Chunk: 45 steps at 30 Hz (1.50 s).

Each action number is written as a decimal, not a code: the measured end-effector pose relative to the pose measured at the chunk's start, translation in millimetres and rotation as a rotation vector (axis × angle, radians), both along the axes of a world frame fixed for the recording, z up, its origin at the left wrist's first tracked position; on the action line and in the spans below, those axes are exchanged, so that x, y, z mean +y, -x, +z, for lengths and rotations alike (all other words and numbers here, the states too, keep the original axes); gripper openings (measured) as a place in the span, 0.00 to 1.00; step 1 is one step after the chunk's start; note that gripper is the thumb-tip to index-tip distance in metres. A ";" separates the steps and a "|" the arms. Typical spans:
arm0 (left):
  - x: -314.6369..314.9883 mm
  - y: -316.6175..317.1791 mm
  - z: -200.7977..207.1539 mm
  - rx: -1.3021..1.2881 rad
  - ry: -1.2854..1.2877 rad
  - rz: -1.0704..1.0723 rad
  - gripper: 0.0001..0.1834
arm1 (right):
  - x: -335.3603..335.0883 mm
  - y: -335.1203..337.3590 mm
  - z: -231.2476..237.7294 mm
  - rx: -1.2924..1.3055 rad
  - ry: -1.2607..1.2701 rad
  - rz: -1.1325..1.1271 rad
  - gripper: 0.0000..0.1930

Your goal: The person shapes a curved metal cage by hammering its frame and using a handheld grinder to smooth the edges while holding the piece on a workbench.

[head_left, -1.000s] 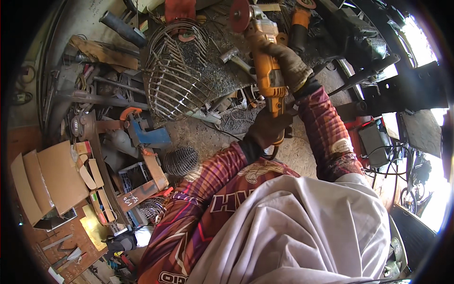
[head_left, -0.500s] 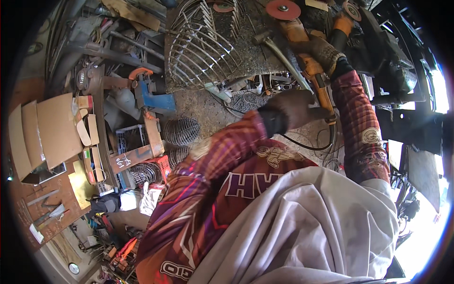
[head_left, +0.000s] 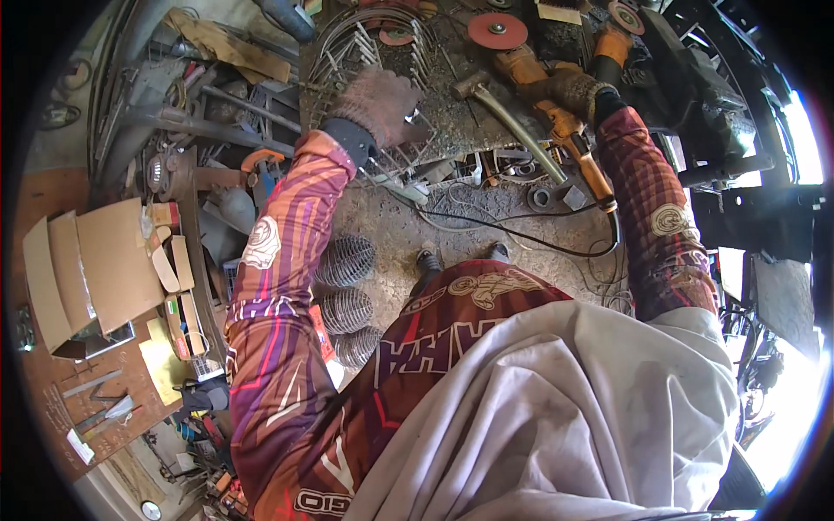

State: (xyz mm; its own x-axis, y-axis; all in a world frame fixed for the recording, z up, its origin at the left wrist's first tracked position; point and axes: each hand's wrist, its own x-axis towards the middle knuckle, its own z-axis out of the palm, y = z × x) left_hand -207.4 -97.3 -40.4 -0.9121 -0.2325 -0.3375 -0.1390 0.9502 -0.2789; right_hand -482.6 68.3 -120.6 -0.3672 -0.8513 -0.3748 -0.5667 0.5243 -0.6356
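My left hand (head_left: 380, 104), in a brown knit glove, is closed on a curved wire frame (head_left: 408, 161) on the workbench; the glove covers most of that frame. My right hand (head_left: 569, 94), also gloved, is wrapped round the body of an orange angle grinder (head_left: 594, 174). A reddish disc (head_left: 498, 31) sits at the grinder's far end, and its black cord (head_left: 556, 250) hangs below the bench. Between my hands lies a hammer (head_left: 519, 126), its handle pointing toward me.
A second orange grinder (head_left: 612, 50) lies beyond my right hand. More bent wire (head_left: 334, 39) is on the bench's far left. Round wire cages (head_left: 347, 260) stand on the floor near my feet. Cardboard boxes (head_left: 113, 260) and metal scrap fill the left side.
My left hand has moved from beside the grinder's rear handle, left and away from me, onto the wire frame. The right hand and grinder have shifted slightly left in view.
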 end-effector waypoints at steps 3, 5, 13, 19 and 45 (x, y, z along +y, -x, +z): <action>-12.7 5.7 -1.9 -0.165 -0.043 0.005 0.33 | -0.1 1.0 12.4 0.073 -0.004 -0.035 0.33; -7.7 4.7 10.1 -0.242 -0.031 -0.028 0.33 | 5.7 0.9 13.3 0.109 -0.019 -0.073 0.32; 20.9 -81.3 104.9 0.150 -0.200 0.237 0.27 | 3.9 -22.5 9.4 0.266 -0.092 -0.131 0.32; 45.9 -196.3 87.0 1.232 -0.673 0.785 0.16 | 16.2 -38.6 13.5 0.417 0.041 -0.150 0.32; 127.3 -277.5 -27.9 1.484 -0.545 0.908 0.28 | -7.5 -137.6 -17.3 0.747 0.034 0.080 0.17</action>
